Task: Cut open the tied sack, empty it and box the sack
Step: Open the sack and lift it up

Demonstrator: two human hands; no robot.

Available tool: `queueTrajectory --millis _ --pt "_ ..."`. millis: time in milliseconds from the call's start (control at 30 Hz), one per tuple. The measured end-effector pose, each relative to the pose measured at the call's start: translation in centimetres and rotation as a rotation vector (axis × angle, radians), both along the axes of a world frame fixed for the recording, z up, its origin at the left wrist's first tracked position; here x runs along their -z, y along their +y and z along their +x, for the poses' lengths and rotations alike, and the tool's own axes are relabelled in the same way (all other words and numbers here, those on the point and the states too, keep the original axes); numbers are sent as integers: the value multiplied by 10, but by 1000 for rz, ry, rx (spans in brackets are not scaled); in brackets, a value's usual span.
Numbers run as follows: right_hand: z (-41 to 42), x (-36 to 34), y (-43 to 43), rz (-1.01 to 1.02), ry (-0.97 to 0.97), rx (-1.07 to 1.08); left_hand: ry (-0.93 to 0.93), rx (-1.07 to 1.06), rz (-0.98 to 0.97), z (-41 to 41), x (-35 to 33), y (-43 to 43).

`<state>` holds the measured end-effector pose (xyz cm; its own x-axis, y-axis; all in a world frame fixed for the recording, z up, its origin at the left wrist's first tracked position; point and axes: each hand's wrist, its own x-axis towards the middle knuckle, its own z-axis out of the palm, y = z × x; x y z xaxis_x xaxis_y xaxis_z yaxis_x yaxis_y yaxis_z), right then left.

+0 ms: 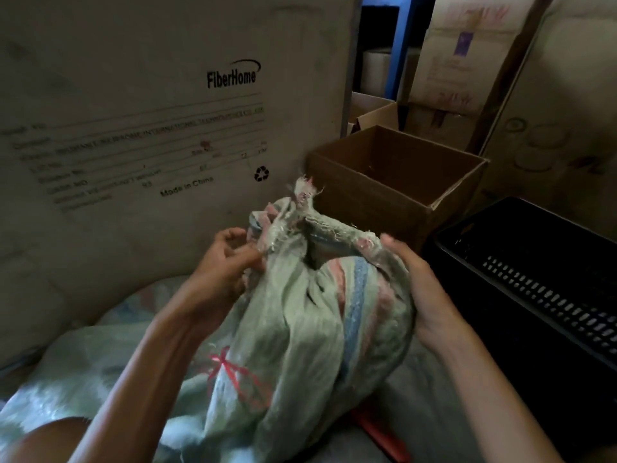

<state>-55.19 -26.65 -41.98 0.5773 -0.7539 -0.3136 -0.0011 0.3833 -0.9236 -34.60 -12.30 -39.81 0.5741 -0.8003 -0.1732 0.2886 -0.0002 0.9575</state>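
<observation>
A pale green woven sack [310, 332] with pink and blue stripes stands in front of me, its top tied in a knot [300, 225] with frayed ends sticking up. My left hand [230, 262] pinches the sack cloth just left of the knot. My right hand [417, 285] cups the sack's right shoulder, thumb on the twisted cloth beside the knot. Red string [233, 372] is tied low on the sack's front. An open brown cardboard box [377, 208] stands just behind the sack, and looks empty inside.
A large FiberHome carton [133, 128] walls off the left. A black slotted plastic crate [534, 295] sits at the right. More cartons [460, 61] are stacked behind. A red object [384, 436] lies partly hidden under the sack. Pale sacking [83, 379] covers the surface below.
</observation>
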Motion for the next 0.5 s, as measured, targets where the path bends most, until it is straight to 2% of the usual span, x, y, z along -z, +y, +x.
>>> queueTrajectory --millis 67,100,167,233,267,300,367,433,500 --pt "-3 -4 0 -1 50 -154 147 132 91 -3 -1 0" --pt "-5 -5 -2 -63 173 -236 117 155 199 -4 -1 1" --pt "-13 -9 -7 -232 512 -433 -171 180 479 -6 8 -2" --pt "-18 -13 -6 -374 751 -620 -508 268 667 -10 19 -5" --pt "-17 -12 -6 -428 832 -652 -611 311 679 -13 25 -6" --pt "-17 -10 -7 -484 909 -628 -637 338 646 -15 32 -6" --pt "-16 -3 -9 -582 997 -485 -552 335 525 -19 35 -6" --pt "-13 0 -11 -480 850 -388 -472 323 399 -25 29 -5" --pt "-8 2 -6 -316 683 -402 -391 319 307 -30 21 -5"
